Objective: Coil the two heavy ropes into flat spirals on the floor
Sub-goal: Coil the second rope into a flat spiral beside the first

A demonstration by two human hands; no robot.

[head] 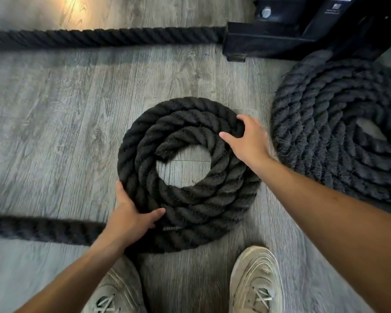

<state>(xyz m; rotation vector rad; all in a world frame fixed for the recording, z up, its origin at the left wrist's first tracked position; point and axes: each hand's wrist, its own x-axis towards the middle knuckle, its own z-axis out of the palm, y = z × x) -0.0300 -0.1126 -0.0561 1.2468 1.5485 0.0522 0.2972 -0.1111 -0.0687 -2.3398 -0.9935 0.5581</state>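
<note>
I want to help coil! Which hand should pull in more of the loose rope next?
Likely left. The left hand grips the coil at its outer turn, right where the loose rope joins. The right hand holds the far side of the coil, away from that rope.

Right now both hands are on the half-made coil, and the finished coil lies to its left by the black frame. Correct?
Wrong side. In the head view the finished coil lies to the right of the half-made coil, by the black frame. The left hand and right hand are both on the half-made coil, as stated.
</note>
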